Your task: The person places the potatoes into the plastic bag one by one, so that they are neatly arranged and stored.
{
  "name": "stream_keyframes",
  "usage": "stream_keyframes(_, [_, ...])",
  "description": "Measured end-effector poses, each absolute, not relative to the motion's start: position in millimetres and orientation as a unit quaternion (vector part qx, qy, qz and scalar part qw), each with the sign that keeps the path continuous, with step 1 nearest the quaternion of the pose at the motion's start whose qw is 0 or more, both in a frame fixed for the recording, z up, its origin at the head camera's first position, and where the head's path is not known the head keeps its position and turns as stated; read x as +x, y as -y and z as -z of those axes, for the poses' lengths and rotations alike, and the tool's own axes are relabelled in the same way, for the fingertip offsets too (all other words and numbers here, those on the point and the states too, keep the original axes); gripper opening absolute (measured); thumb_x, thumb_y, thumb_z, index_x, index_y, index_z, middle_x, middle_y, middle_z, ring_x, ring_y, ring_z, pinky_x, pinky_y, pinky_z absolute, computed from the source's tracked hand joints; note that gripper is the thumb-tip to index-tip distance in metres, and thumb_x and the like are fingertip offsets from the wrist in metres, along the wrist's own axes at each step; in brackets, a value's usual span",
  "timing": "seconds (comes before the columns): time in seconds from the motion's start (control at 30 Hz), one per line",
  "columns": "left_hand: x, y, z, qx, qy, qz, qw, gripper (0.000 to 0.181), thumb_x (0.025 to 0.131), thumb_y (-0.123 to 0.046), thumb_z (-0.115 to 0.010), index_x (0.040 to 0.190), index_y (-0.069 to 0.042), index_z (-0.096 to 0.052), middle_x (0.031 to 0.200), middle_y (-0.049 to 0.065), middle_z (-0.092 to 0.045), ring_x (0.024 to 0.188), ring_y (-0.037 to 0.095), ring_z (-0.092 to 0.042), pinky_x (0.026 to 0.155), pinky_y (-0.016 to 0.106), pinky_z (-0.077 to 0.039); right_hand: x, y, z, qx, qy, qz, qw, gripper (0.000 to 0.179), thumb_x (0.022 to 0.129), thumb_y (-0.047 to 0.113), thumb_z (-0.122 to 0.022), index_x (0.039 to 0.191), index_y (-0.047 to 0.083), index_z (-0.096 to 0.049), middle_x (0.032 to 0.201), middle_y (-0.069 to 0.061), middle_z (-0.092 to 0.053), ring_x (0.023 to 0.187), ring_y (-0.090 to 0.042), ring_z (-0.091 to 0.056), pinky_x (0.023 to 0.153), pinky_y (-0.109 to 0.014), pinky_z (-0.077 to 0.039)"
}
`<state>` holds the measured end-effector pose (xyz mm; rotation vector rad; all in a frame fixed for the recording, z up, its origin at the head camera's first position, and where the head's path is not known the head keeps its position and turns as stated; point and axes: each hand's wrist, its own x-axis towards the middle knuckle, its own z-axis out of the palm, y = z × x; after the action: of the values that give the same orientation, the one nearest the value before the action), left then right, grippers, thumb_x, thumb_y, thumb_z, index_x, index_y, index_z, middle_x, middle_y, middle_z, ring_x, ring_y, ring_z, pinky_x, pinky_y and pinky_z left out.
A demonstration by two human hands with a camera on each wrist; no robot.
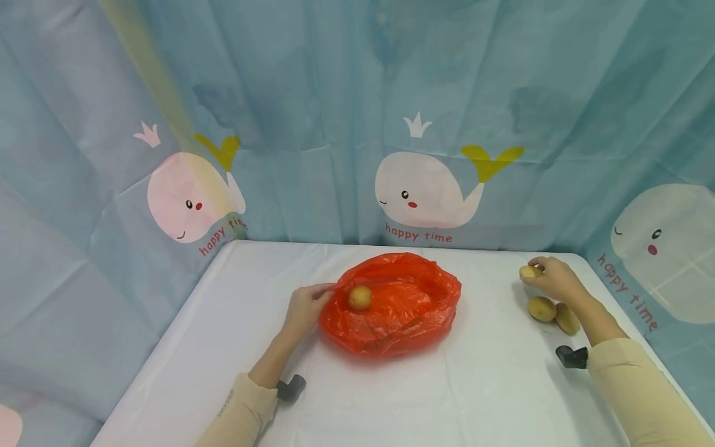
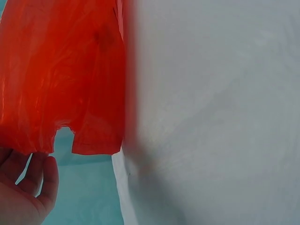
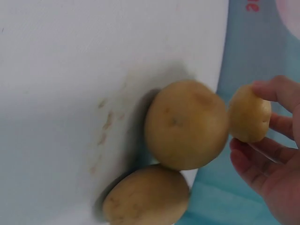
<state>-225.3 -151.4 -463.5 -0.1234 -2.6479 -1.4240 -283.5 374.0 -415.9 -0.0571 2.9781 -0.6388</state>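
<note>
A red plastic bag [image 1: 385, 335] lies spread with its mouth up in the middle of the table, and one potato [image 1: 360, 298] is inside at its left. My left hand [image 1: 304, 308] pinches the bag's left rim; the left wrist view shows its fingertips at the bag's edge, partly behind the plastic. On the right, my right hand [image 1: 560, 280] holds a potato [image 3: 250, 114] between thumb and fingers. Two more potatoes, one rounder [image 3: 186, 124] and one longer [image 3: 147, 196], lie on the table just below that hand.
A white cloth covers the table [image 1: 491, 385]. Behind and beside it hangs a blue curtain [image 1: 313, 124] printed with whales. Small brown crumbs [image 3: 108, 121] dot the cloth near the potatoes. Dark wrist devices [image 1: 572, 357] sit under both forearms.
</note>
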Motion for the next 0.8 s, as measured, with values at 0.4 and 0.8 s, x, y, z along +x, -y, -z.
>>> stream_keyframes(0.4, [-225.9, 152.1, 464.4, -0.046, 0.875, 0.476, 0.07, 0.026, 0.096, -0.021, -0.061, 0.117, -0.011, -0.071, 0.115, 0.008, -0.073, 0.114, 0.026, -0.066, 0.095, 0.042, -0.056, -279.2, -348.4, 397.5, -0.05, -0.972, 0.229, 0.029, 0.062, 0.093, 0.038, -0.063, 0.131, -0.01, -0.049, 0.127, -0.036, -0.051, 0.107, -0.045, -0.053, 0.08, -0.05, -0.05])
stream_keyframes(0.8, [-225.6, 151.0, 462.8, -0.054, 0.876, 0.473, 0.079, 0.025, 0.096, -0.017, -0.061, 0.117, -0.008, -0.071, 0.114, 0.009, -0.073, 0.115, 0.028, -0.066, 0.097, 0.044, -0.054, -279.8, -329.3, 389.3, -0.077, -0.967, 0.241, 0.014, 0.056, 0.092, 0.031, -0.066, 0.13, -0.008, -0.052, 0.125, -0.033, -0.054, 0.104, -0.042, -0.055, 0.075, -0.042, -0.052])
